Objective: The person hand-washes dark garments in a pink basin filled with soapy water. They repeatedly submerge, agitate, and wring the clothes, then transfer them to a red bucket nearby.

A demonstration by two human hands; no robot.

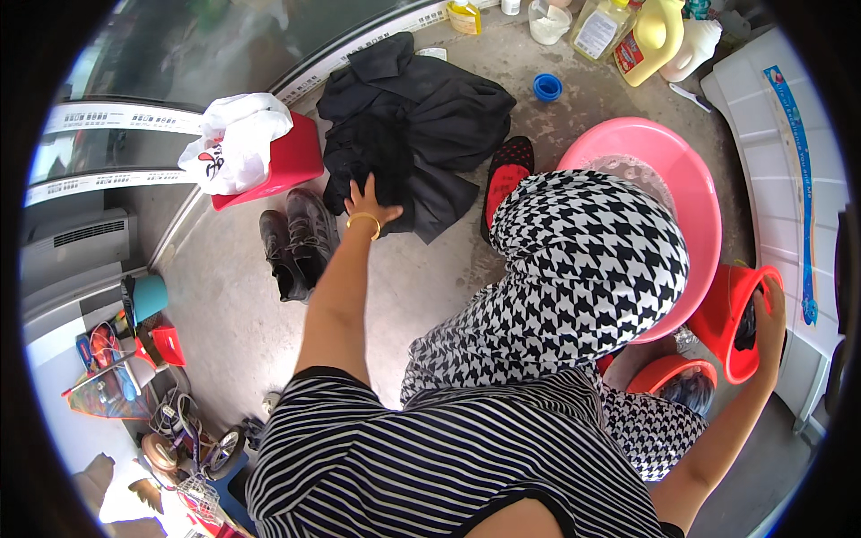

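My left hand [368, 205], with a gold bangle at its wrist, reaches to a heap of black clothes [430, 121] on the concrete floor. Its fingers are spread at the near edge of the cloth; whether they press on it I cannot tell. On the right, my right hand [772, 316] grips the rim of a tilted red bucket [716, 306], which has something dark inside. A pink basin [703, 222] with foamy water stands between the bucket and my raised knee. My leg hides part of this basin.
Dark shoes [296, 242] and a red box [296, 158] topped by a white plastic bag [239, 141] are on the left. Detergent bottles [649, 40] line the back, near a blue cap [547, 87]. Another red bucket [672, 376] stands below the tilted one. A white ribbed plastic unit [760, 155] borders the right.
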